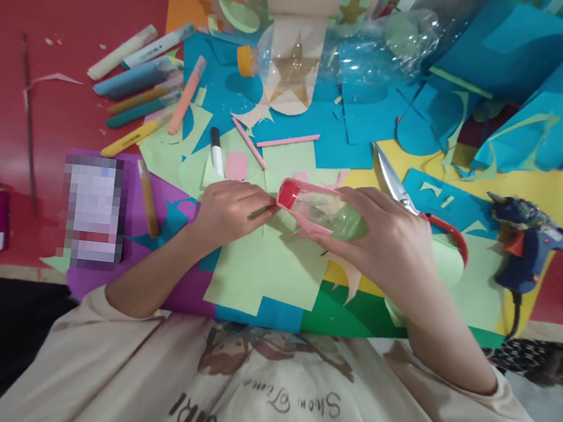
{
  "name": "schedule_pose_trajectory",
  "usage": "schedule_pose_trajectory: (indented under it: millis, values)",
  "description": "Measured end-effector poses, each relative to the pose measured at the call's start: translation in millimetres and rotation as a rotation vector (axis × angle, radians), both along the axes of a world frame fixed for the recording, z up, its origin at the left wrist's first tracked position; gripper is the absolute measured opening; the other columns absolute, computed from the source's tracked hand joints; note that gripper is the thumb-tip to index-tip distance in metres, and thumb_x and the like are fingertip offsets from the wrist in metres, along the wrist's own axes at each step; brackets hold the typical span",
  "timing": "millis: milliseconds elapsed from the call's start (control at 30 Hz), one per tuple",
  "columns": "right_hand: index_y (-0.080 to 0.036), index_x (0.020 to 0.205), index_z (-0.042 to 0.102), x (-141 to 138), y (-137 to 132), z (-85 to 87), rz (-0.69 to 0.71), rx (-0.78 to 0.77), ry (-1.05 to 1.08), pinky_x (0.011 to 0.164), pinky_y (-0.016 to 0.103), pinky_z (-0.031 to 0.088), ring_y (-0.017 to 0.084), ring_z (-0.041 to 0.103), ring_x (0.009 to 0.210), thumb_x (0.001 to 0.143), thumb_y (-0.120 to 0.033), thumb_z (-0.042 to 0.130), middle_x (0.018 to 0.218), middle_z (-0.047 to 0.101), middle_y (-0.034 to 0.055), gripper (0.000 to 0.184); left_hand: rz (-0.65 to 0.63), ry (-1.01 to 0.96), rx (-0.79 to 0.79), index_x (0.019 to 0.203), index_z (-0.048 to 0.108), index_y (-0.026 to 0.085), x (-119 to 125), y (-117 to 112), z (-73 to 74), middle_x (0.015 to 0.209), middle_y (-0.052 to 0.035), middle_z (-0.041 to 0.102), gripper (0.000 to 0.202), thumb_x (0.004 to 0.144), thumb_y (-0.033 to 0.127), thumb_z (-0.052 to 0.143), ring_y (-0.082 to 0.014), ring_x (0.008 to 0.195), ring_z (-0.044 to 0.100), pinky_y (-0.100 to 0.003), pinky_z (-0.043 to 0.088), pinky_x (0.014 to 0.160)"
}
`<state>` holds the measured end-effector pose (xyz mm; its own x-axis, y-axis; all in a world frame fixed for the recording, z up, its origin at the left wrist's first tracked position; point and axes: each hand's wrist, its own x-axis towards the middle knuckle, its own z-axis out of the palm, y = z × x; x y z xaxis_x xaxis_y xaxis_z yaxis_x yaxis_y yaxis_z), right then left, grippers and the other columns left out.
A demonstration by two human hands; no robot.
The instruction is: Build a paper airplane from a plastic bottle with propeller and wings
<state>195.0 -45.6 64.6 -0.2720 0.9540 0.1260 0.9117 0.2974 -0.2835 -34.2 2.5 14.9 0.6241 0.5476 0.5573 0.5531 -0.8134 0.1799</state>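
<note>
Bottle, small clear plastic with red cap point(329, 214): gripped sideways by right hand point(391, 246) over light-green paper sheet point(265, 273), steadied for access. Left hand point(228, 211) pinched shut at the cap, apparently on a thin green strip point(260, 213).

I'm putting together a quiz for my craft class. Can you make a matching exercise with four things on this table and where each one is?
Things:
1. small bottle
2. glue gun
3. scissors
4. markers

Places:
A. upper left, on the red table
B. held in the right hand
C. far right, cord trailing toward the person
D. just beyond the bottle, red handle by the wrist

Pairs: 1-B, 2-C, 3-D, 4-A
</note>
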Motion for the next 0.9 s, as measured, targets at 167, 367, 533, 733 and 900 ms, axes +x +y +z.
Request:
schedule_pose_trajectory:
  millis: [167, 367, 533, 733, 900]
  values:
    - [-0.018, 0.102, 0.068, -0.5, -0.6, -0.5, -0.002, 0.012, 0.004, 0.056, 0.030, 0.047, 0.023, 0.069, 0.077, 0.081, -0.058, 0.061, 0.091, 0.074, 0.0113, 0.046, -0.025, -0.011, -0.087, 0.067, 0.063, 0.017, -0.4, 0.3, -1.6, 0.061, -0.0011, 0.069, 0.028, 0.091, 0.024, 0.052, -0.0123, 0.052, 0.063, -0.023, 0.044, 0.048]
    - [-0.017, 0.104, 0.068, -1.1, -1.8, -1.4, -0.005, 0.004, -0.012, 0.056, 0.030, 0.047, 0.024, 0.069, 0.079, 0.080, -0.059, 0.062, 0.093, 0.074, 0.0121, 0.048, -0.034, 0.038, -0.082, 0.069, 0.064, 0.017, -1.9, 0.1, -1.7, 0.061, -0.0012, 0.068, 0.031, 0.094, 0.025, 0.046, -0.0131, 0.056, 0.065, -0.023, 0.045, 0.050]
    - [-0.015, 0.103, 0.068, -1.1, -1.4, -1.3, 0.025, 0.020, -0.031, 0.056, 0.030, 0.048, 0.024, 0.070, 0.077, 0.081, -0.058, 0.062, 0.091, 0.074, 0.0125, 0.049, -0.028, 0.097, -0.113, 0.073, 0.064, 0.018, -5.7, 2.0, 0.3, 0.062, -0.0009, 0.068, 0.031, 0.094, 0.035, 0.048, -0.0131, 0.056, 0.064, -0.024, 0.043, 0.049]
    - [-0.015, 0.104, 0.068, -0.9, -2.1, -1.4, 0.034, -0.002, -0.007, 0.058, 0.031, 0.049, 0.024, 0.069, 0.078, 0.082, -0.057, 0.060, 0.094, 0.073, 0.0137, 0.048, -0.117, 0.085, 0.033, 0.071, 0.059, 0.019, -8.2, 6.7, 6.1, 0.064, 0.0008, 0.068, 0.029, 0.095, 0.032, 0.049, -0.0118, 0.058, 0.064, -0.023, 0.044, 0.052]
    - [-0.015, 0.102, 0.068, -2.7, -2.7, -3.6, 0.025, 0.042, -0.034, 0.058, 0.030, 0.049, 0.023, 0.069, 0.076, 0.083, -0.057, 0.060, 0.092, 0.074, 0.0127, 0.047, -0.149, 0.212, 0.075, 0.066, 0.055, 0.019, -9.9, 6.0, 9.2, 0.063, 0.0003, 0.066, 0.030, 0.094, 0.023, 0.046, -0.0119, 0.054, 0.061, -0.025, 0.043, 0.051]
